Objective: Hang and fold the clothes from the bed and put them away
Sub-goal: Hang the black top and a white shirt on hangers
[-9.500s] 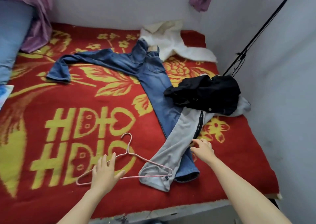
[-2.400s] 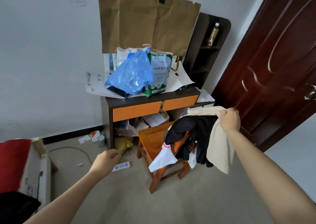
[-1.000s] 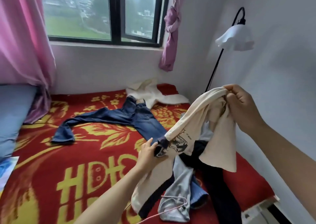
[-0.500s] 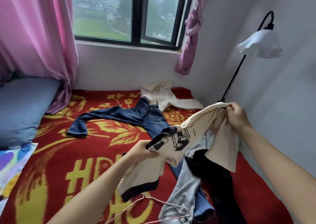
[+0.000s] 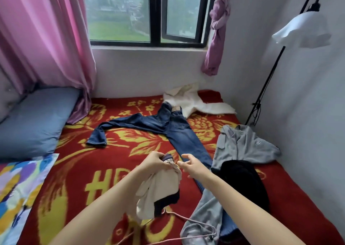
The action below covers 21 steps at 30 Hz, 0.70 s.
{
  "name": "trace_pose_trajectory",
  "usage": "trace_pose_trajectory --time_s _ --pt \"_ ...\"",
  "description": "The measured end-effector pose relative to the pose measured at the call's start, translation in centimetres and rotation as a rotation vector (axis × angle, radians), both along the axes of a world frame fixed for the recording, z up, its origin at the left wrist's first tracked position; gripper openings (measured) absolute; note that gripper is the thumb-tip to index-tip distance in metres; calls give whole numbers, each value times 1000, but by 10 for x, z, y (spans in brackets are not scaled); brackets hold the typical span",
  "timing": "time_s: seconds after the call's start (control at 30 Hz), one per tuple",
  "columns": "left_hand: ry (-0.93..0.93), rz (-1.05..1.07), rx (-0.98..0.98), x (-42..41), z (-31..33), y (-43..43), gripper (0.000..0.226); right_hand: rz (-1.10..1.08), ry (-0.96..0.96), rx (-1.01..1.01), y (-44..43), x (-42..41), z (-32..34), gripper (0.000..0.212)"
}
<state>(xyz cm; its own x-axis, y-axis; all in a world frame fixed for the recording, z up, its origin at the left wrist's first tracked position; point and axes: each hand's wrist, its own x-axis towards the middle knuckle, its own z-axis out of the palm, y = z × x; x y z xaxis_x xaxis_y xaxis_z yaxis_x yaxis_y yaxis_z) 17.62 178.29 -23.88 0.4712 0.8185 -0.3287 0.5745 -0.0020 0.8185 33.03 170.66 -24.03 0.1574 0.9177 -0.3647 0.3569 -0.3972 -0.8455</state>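
Cream cotton with a dark hem, the shirt (image 5: 160, 188) hangs bunched from the left hand (image 5: 155, 161), which clutches its top above the red blanket (image 5: 115, 162), towards the near edge of the bed. I judge it is gathered in one fist so that the other hand can find a shoulder or the neck opening for hanging. The right hand (image 5: 194, 168) is just beside the bunch, fingers spread and loose, holding nothing that I can see; whether a fingertip touches the cloth, I cannot tell. Below the shirt lies a pink wire hanger (image 5: 186, 218), partly cut off by the lower frame edge. Farther out lie a black garment (image 5: 240, 175), a grey jacket (image 5: 244, 143), jeans (image 5: 173, 127) and a white piece (image 5: 190, 100), all unfolded. The shirt's neck is hidden inside the folds.
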Motion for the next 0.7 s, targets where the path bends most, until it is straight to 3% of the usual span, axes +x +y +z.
trace_pose_trajectory --time_s 0.1,0.23,0.33,0.43,0.5,0.6,0.7 --pt "-126 66 -34 -17 6 2 23 -102 97 -54 1 -14 -17 55" --pt "-258 83 -88 -41 20 7 31 -170 148 -28 8 -29 -29 53" --pt "-292 79 -99 -50 27 8 19 -64 289 -12 14 -39 -18 36" --pt "-318 116 -117 -56 30 9 25 -118 404 70 17 -50 -14 20" --pt "-240 135 -18 -60 30 14 30 -178 421 99 20 -51 -11 19" --pt "-5 198 311 -68 32 27 37 -193 309 151 27 -38 -8 22" --pt "24 346 522 -82 38 39 41 -197 231 174 29 -14 -6 29"
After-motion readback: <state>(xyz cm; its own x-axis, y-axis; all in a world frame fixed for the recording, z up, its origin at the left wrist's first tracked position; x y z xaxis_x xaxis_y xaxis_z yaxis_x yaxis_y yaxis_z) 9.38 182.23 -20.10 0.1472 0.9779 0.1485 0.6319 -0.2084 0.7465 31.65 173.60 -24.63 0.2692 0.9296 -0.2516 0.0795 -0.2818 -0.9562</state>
